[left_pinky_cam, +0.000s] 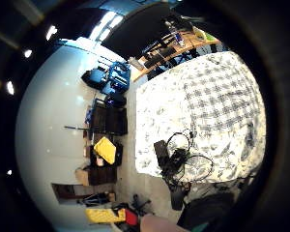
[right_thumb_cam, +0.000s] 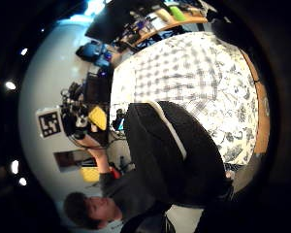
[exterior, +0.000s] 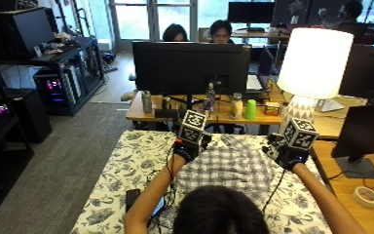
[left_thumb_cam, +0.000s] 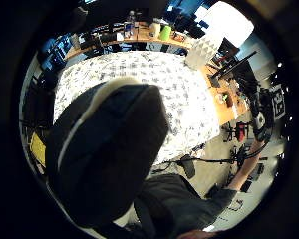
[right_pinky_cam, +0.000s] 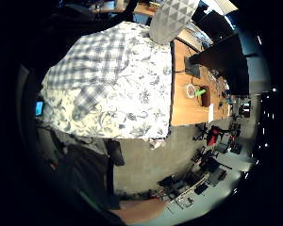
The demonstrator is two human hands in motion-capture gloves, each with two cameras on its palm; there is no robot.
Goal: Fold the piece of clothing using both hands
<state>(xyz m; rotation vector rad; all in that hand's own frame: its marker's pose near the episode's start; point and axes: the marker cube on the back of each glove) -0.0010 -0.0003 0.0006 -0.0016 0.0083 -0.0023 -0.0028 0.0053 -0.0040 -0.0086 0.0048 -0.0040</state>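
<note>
A grey and white plaid shirt (exterior: 229, 168) lies flat on the table's floral cloth (exterior: 128, 165), in front of the person. My left hand (exterior: 187, 150) is raised over the shirt's far left corner and my right hand (exterior: 289, 156) over its far right corner. Both palm cameras look down on the shirt (left_pinky_cam: 222, 96) (right_pinky_cam: 92, 70) from well above, so neither hand holds cloth. A black gloved digit (left_thumb_cam: 109, 149) fills much of the left thumb side view, and another gloved digit (right_thumb_cam: 174, 150) crosses the right thumb side view above the shirt (right_thumb_cam: 184, 82).
A black device with cables (exterior: 133, 197) lies on the cloth near my left forearm. Beyond the table stands a desk with a monitor (exterior: 190, 61), a green cup (exterior: 250, 109) and a white lamp (exterior: 313, 58). A wooden desk (exterior: 362, 175) adjoins on the right.
</note>
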